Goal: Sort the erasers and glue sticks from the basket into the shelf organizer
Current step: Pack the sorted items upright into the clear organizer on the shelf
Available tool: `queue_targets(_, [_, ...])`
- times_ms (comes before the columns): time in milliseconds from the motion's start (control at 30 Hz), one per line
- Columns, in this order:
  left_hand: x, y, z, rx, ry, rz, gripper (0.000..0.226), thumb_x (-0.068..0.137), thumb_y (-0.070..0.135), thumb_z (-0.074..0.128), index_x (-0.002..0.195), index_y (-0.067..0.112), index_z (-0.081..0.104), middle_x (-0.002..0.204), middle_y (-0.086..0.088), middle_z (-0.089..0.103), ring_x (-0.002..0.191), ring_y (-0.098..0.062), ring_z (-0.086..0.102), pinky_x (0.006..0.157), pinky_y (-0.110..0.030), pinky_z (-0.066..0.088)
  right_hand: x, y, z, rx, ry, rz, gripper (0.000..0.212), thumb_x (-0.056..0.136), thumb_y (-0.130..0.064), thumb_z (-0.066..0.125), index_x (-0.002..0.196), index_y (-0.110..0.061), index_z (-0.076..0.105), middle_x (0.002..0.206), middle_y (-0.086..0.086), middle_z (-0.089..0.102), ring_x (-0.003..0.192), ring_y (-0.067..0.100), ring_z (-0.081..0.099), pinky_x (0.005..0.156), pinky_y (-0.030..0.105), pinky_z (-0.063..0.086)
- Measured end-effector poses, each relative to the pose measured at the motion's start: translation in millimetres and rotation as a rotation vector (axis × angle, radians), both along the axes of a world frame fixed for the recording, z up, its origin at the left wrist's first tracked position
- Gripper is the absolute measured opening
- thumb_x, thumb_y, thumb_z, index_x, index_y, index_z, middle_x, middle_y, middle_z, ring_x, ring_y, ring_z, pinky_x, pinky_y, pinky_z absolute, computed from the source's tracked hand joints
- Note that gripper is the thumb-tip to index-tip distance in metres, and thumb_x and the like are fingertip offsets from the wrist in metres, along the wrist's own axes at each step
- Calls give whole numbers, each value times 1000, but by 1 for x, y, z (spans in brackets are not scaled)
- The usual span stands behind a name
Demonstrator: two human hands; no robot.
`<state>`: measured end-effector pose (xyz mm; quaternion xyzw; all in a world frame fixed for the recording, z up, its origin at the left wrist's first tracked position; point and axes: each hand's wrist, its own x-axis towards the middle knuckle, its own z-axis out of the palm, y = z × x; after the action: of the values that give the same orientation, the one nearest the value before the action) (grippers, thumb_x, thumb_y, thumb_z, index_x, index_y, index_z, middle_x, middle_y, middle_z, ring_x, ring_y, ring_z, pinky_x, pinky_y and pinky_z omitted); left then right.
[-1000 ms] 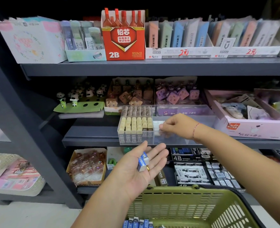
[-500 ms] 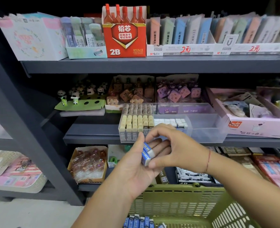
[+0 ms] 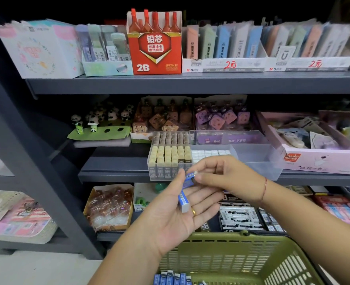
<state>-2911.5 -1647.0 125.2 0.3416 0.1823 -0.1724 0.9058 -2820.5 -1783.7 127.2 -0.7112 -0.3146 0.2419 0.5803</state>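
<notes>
Currently on the left hand (image 3: 170, 219): palm up, fingers spread flat and relaxed; a small blue-and-white paper-sleeved eraser (image 3: 182, 200) lies loose across the fingers, not gripped.
Right hand (image 3: 227, 177): thumb and fingertips pinch a second blue-sleeved white eraser (image 3: 190, 177), held tilted at 12 o'clock from the lying one, close beside the left thumb tip; whether it touches the thumb cannot be told.
Ring: thin gold band (image 3: 193, 212) on a left finger, at 5 o'clock from the lying eraser.
Basket: olive-green slotted plastic basket (image 3: 242, 237) at 6 o'clock of the view, under both forearms; a row of blue-sleeved erasers (image 3: 173, 278) stands inside at its near left.
Organizer: clear plastic compartment tray (image 3: 258, 161) on the dark grey middle shelf (image 3: 112, 173), at 12 to 1 o'clock from the hands.
Organizer contents: white eraser blocks (image 3: 209, 153) in the middle section; upright beige-capped 2B sticks (image 3: 170, 155) in the left section.
Upper shelf: red cardboard 2B lead box (image 3: 155, 48) at 12 o'clock.
</notes>
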Motion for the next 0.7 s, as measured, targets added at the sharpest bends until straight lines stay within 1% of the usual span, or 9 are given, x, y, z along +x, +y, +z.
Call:
queue_targets(100, [1, -1, 1, 15, 3, -7, 59, 96, 47, 43, 120, -5, 57, 111, -20, 69, 103, -30, 68, 94, -41, 50, 9, 1, 7, -24, -61, -91, 9, 90, -7, 60, 93, -7, 69, 87, 12, 72, 75, 11, 67, 71, 20, 54])
queue_targets(200, [3, 4, -1, 66, -3, 77, 57, 96, 47, 44, 124, -2, 53, 109, -16, 71, 101, -28, 69, 91, -40, 51, 36, -5, 20, -47, -260, -317, 11, 91, -5, 59, 86, -11, 66, 77, 8, 69, 66, 11, 66, 63, 25, 55])
queue_targets(267, [6, 9, -3, 134, -15, 180, 52, 96, 46, 44, 122, 2, 54, 106, -13, 73, 100, -27, 69, 88, -39, 52, 57, -9, 26, -191, -424, -388, 14, 93, -7, 58, 84, -15, 64, 78, 9, 69, 67, 15, 67, 64, 31, 58])
queue_targets(333, [9, 15, -3, 256, -50, 277, 46, 97, 45, 43, 118, 6, 57, 104, -9, 74, 100, -24, 69, 86, -37, 54, 70, -11, 28, -408, -538, -329, 11, 94, -11, 57, 88, -13, 66, 81, 6, 71, 70, 14, 68, 70, 32, 59])
queue_targets(433, [13, 26, 0, 518, -136, 398, 38, 97, 44, 43, 113, 14, 60, 105, 1, 73, 101, -15, 68, 86, -32, 55, 77, -8, 27, -631, -593, -151, 12, 95, -18, 56, 94, -15, 67, 84, 2, 72, 75, 10, 68, 79, 33, 56])
queue_targets(500, [15, 33, 1, 595, -171, 455, 29, 97, 45, 45, 109, 23, 58, 111, 6, 69, 104, -12, 66, 88, -32, 54, 79, -4, 27, -668, -573, -77, 11, 95, -21, 56, 94, -18, 66, 83, 2, 72, 78, 13, 69, 82, 39, 55])
queue_targets(567, [17, 37, 0, 615, -170, 464, 22, 96, 46, 46, 103, 29, 57, 115, 10, 65, 107, -13, 64, 89, -33, 54, 81, 0, 27, -649, -546, -55, 10, 95, -21, 57, 94, -19, 66, 83, 2, 73, 79, 17, 69, 82, 44, 55])
queue_targets(667, [21, 39, -5, 594, -137, 425, 26, 96, 48, 46, 109, 27, 56, 118, 12, 62, 110, -15, 62, 87, -34, 54, 83, 5, 25, -606, -478, -45, 11, 95, -20, 57, 97, -16, 67, 88, 7, 73, 80, 17, 70, 84, 41, 56])
queue_targets(700, [21, 39, -7, 591, -133, 416, 26, 96, 47, 45, 109, 27, 55, 120, 11, 62, 111, -15, 61, 87, -34, 54, 84, 5, 24, -601, -458, -44, 11, 95, -20, 57, 97, -15, 67, 88, 9, 73, 81, 18, 70, 85, 42, 56])
